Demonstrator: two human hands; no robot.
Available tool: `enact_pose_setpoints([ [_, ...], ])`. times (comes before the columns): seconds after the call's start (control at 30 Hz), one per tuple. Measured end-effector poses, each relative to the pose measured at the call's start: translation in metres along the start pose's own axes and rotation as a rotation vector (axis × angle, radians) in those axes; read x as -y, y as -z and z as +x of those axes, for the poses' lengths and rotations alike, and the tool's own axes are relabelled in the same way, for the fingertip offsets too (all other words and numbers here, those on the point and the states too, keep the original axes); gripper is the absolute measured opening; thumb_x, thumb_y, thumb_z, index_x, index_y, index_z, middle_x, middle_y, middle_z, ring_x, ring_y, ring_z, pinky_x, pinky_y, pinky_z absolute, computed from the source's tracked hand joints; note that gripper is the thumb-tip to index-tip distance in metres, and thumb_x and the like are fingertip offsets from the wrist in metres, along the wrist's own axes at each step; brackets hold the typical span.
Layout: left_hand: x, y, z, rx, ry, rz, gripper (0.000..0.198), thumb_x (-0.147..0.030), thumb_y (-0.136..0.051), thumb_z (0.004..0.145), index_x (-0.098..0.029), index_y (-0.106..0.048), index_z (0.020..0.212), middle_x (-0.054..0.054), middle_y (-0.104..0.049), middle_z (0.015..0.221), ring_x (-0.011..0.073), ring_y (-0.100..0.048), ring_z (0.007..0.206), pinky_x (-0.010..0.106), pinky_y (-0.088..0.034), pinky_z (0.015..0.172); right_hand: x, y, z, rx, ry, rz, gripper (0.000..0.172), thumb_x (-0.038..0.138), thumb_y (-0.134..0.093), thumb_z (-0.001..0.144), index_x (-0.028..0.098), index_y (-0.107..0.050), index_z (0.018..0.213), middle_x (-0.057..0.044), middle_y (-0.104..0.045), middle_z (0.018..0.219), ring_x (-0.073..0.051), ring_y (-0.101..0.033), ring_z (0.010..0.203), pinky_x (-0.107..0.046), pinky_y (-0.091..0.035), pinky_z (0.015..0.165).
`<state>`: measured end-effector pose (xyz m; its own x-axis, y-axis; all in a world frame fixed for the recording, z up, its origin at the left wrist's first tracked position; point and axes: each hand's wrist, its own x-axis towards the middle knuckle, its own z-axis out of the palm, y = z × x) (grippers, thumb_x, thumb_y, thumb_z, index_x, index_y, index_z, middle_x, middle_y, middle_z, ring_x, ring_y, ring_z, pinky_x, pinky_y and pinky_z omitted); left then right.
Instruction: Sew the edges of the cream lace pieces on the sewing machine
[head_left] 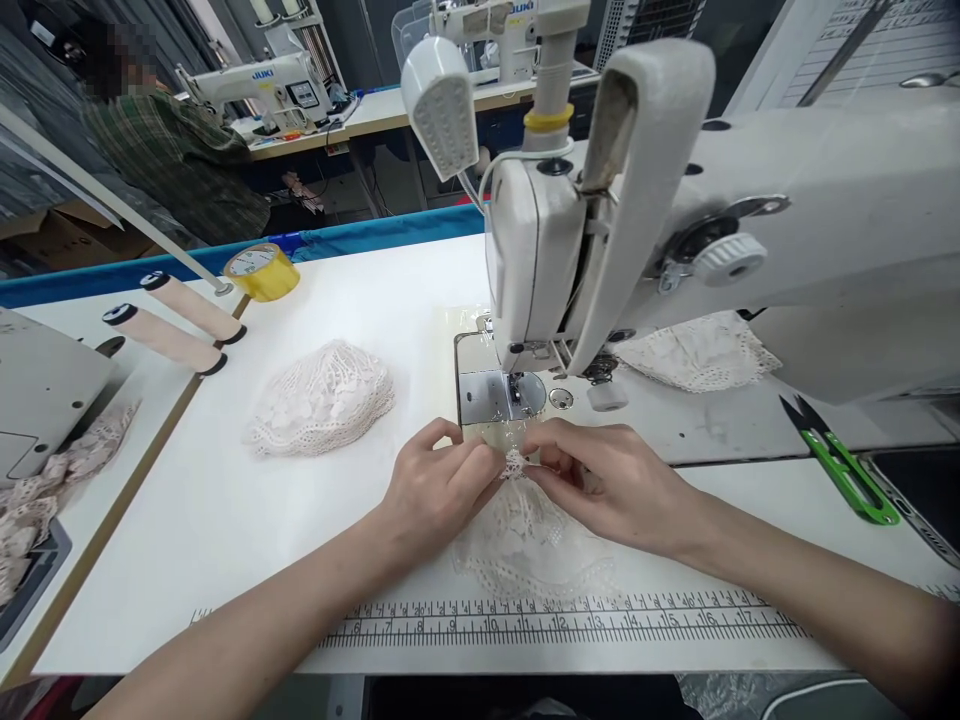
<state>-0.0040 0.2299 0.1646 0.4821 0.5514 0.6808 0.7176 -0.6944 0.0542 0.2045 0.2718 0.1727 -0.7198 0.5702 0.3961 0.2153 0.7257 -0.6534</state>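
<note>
A piece of pale lace fabric (525, 545) lies on the white table (300, 540) in front of the sewing machine (675, 230). My left hand (435, 485) and my right hand (607, 480) both pinch its top edge, fingertips nearly meeting just below the metal needle plate (487, 395). The fingers of both hands are closed on the lace. The presser foot (516, 385) stands a little beyond my fingertips.
A heap of lace pieces (322, 400) sits to the left, another pile (697, 350) lies under the machine arm. Green thread snips (844, 465) rest at the right. Yellow tape roll (261, 270) and two thread cones (180, 320) lie far left. A printed ruler (570, 620) runs along the near edge. A person sits at the back left.
</note>
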Motion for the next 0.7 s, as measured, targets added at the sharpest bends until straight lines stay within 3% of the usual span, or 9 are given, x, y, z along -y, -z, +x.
enact_pose_setpoints([
  [0.23,-0.0004,-0.0006,-0.0011,0.011,-0.002,0.008,0.018,-0.009,-0.050,0.092,-0.020,-0.044,0.079,-0.010,-0.053,0.057,0.0060,-0.038,0.045,0.023,-0.044,0.063,0.0012,-0.0002,0.0018,0.019,0.018,-0.039,0.015,0.013,-0.050,0.091,0.016,-0.054,0.105,0.008,-0.047,0.062,-0.007,-0.043,0.049,-0.020,-0.038,0.048],
  [0.47,0.0005,0.0015,0.0001,0.053,-0.042,0.003,0.014,-0.008,-0.047,0.092,-0.020,-0.045,0.084,-0.008,-0.058,0.062,0.0067,-0.044,0.047,0.024,-0.045,0.060,-0.0031,-0.0007,0.0012,-0.081,0.179,-0.131,0.016,0.009,-0.051,0.092,0.016,-0.061,0.102,0.004,-0.059,0.068,-0.008,-0.051,0.053,-0.020,-0.042,0.050],
  [0.6,-0.0027,0.0018,-0.0006,0.070,0.017,-0.085,0.011,-0.008,-0.048,0.090,-0.018,-0.047,0.092,-0.007,-0.059,0.062,0.0071,-0.045,0.045,0.024,-0.046,0.057,-0.0031,0.0013,-0.0015,-0.190,0.413,-0.426,0.012,0.007,-0.058,0.089,0.015,-0.064,0.096,0.002,-0.063,0.067,-0.009,-0.053,0.056,-0.023,-0.042,0.047],
  [0.7,-0.0063,0.0026,-0.0004,0.099,0.101,-0.159,0.025,-0.006,-0.044,0.090,-0.017,-0.048,0.112,-0.005,-0.063,0.067,0.0093,-0.054,0.053,0.024,-0.047,0.058,-0.0011,0.0033,-0.0053,-0.171,0.664,-0.652,0.010,0.005,-0.064,0.084,0.015,-0.067,0.085,0.001,-0.061,0.064,-0.011,-0.053,0.058,-0.026,-0.041,0.046],
])
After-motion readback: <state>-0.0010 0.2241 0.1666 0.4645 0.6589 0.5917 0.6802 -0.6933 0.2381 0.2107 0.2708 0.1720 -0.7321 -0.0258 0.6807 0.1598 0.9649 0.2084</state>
